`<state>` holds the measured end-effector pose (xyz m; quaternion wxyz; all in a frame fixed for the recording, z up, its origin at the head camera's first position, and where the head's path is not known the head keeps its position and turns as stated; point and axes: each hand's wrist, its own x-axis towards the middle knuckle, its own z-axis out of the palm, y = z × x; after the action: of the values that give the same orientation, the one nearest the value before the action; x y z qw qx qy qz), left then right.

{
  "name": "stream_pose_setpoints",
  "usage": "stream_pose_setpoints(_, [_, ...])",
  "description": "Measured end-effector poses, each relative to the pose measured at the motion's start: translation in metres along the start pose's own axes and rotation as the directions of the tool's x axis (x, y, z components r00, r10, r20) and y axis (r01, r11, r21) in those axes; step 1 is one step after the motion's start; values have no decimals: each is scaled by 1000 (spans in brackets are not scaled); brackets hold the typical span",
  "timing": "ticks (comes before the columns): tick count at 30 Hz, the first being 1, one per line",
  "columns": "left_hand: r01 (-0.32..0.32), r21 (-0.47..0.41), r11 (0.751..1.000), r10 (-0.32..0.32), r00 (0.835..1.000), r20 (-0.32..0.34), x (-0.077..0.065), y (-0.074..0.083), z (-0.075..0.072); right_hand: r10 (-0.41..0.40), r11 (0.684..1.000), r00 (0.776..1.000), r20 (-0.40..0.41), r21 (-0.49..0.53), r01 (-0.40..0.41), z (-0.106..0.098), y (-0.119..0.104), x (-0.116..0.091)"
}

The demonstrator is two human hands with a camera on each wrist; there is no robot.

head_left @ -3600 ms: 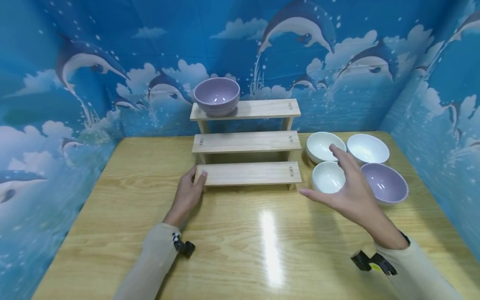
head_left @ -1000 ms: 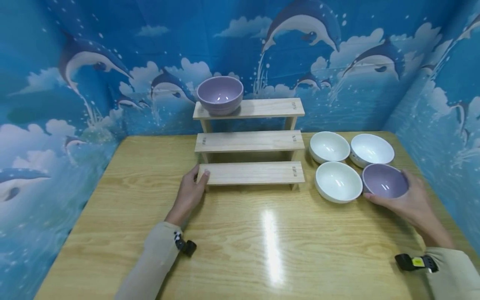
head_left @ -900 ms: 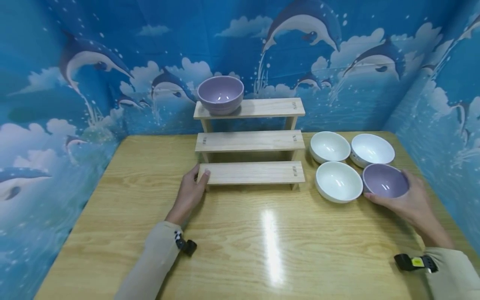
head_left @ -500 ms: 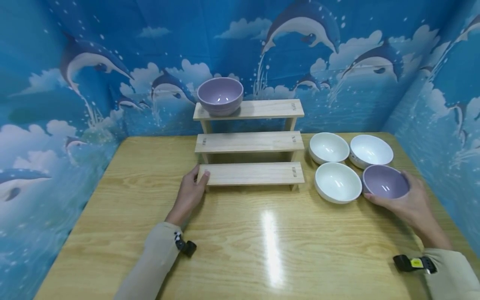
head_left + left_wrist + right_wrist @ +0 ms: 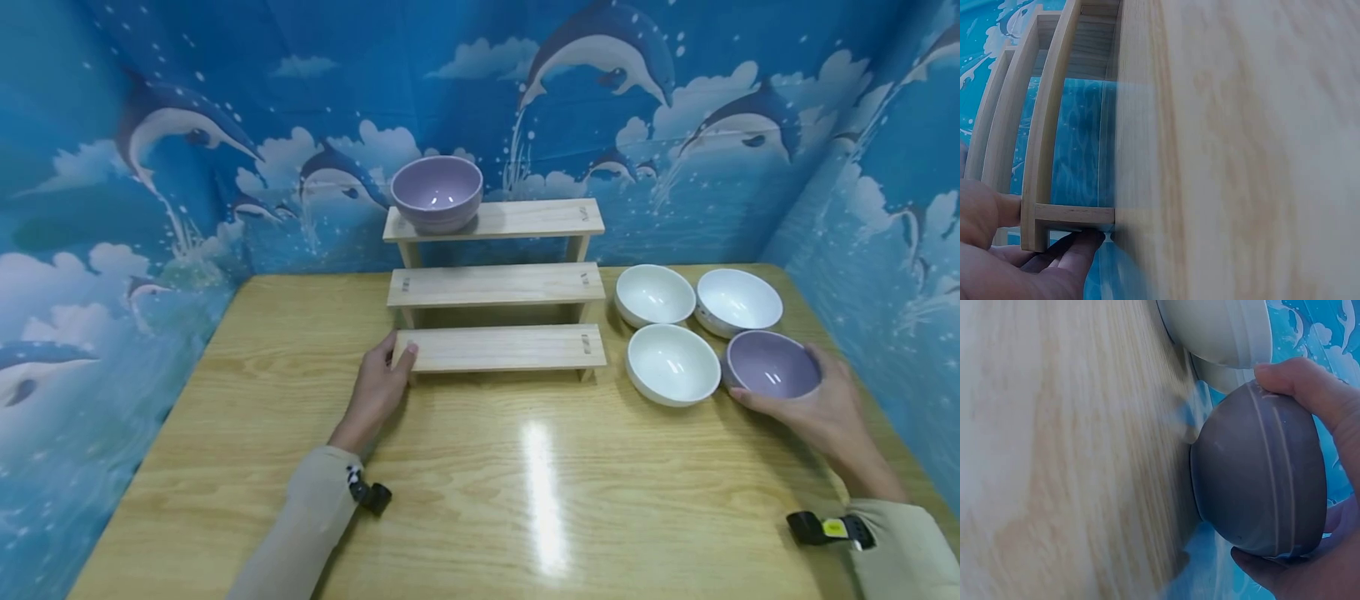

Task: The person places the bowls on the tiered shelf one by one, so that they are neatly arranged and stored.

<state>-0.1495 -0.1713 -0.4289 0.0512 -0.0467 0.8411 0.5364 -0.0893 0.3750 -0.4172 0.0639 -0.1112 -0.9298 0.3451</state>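
With twelve o'clock on the side away from the person, the purple bowl (image 5: 772,365) is at roughly half past three from the wooden rack (image 5: 495,285), mouth up and apparently resting on the surface (image 5: 457,475). White bowls crowd it: the front one (image 5: 672,365) right beside it at nine, the back-left one (image 5: 655,295) at ten and the back-right one (image 5: 738,302) at eleven.

The right hand (image 5: 825,410) grips the purple bowl from about four o'clock. In the right wrist view its thumb (image 5: 1294,380) presses near the rim on one side, while the other fingers (image 5: 1263,567) curl against the opposite wall. The left hand (image 5: 372,385) pinches the rack's lowest step at its end, at eight from the rack's middle.

The bowl's gloss suggests glazed ceramic: stiff, moderately heavy for its size, smooth enough to slip under a light pinch, and likely to chip if knocked against its neighbour at nine. A spread grip across the wall, just under the rim, looks sound; the raised bands there may help the fingers catch. The safest hold probably comes from three to five, where no bowl crowds in. The rack seems light and could skid if bumped, so the steadying pinch suits it.
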Motion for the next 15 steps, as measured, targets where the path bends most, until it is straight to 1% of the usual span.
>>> stream_pose_setpoints(5, [-6, 3, 1000, 6, 1000, -3, 0, 0, -2, 6, 1000, 1000, -3, 15, -6, -2, -1, -2])
stream_pose_setpoints(11, [-7, 2, 1000, 7, 1000, 2, -1, 0, -2, 50, 999, 999, 0, 17, -50, -8, -4, -8])
stream_pose_setpoints(15, [-2, 7, 1000, 2, 1000, 4, -2, 1, -1, 82, 996, 996, -22, 33, -82, -10, -6, -13])
